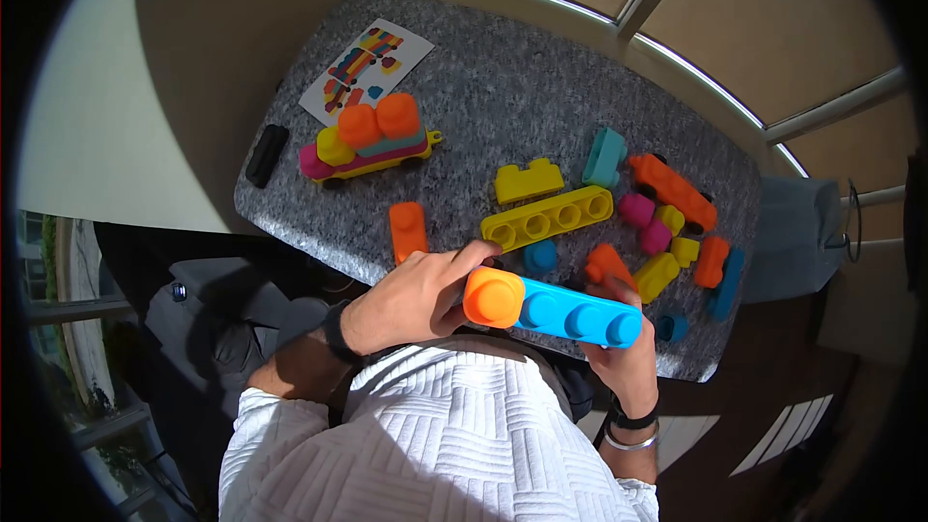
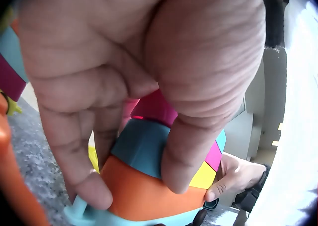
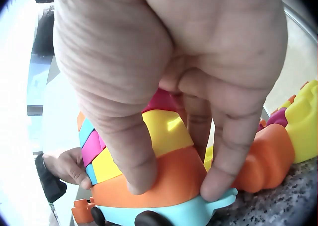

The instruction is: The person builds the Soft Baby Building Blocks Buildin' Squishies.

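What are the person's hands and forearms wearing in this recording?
White sleeves with a raised, ribbed pattern stop short of the forearms. The left hand has a black wristband; the right hand has a black wristband plus a silver-coloured bracelet. No gloves.

Head view high, facing down, wrist views close, sharing block stack (image 2: 141, 191)
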Available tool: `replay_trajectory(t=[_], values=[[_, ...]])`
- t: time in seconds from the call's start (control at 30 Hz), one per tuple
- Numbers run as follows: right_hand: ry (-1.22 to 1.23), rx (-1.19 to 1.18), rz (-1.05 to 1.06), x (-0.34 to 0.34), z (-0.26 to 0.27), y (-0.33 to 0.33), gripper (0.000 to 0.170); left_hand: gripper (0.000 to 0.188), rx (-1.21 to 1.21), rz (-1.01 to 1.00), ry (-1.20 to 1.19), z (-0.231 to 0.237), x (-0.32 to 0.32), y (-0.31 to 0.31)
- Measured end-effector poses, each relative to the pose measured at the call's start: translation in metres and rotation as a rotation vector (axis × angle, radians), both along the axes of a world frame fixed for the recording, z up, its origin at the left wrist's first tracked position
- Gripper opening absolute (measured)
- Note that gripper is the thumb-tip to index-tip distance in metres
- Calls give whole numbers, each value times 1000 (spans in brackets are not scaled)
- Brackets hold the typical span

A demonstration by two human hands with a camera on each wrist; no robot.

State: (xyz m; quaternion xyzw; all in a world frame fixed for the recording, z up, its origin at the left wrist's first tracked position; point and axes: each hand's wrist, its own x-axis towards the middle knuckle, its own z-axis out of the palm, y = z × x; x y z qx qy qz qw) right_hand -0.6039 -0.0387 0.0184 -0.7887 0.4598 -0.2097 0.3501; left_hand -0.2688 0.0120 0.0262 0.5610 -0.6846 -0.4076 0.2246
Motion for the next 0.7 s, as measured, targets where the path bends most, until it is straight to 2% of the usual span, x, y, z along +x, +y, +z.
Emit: replay_trajectory(t=[0.07,0.13,0.27,0.33,0.37,0.4,0.43,0.47,0.5,0.53,0.6,0.63,0.67,0.7], values=[[31,72,5,0,14,3,79,77,86,-26,8,16,3,1],[28,65,27,-1,29,2,83,82,71,-36,57,32,9,1],[-60,-53,123,-2,58,-18,96,90,-97,-33,88,66,23,-10],[-48,-179,142,8,76,-48,95,87,-304,13,90,75,25,-25],[-109,-217,124,16,79,-67,90,86,-352,63,14,78,25,-35],[-170,-256,109,25,81,-88,84,75,-528,95,-27,79,21,-47],[-160,-351,125,31,79,-111,68,71,-557,112,-16,76,23,-59],[-155,-107,64,34,76,-132,55,67,-587,127,-5,69,26,-73],[-90,-192,101,37,70,-155,52,61,-635,174,-14,56,28,-87],[-25,-279,136,42,64,-177,50,59,-604,181,95,53,29,-99],[-375,-174,111,72,58,-195,45,58,-703,253,92,39,30,-120],[-397,-187,106,78,45,-213,42,58,-726,248,90,34,30,-129],[-402,-209,108,82,25,-223,42,59,-639,324,24,29,31,-135],[-273,-241,89,87,5,-231,42,60,-550,401,-41,22,32,-142]])
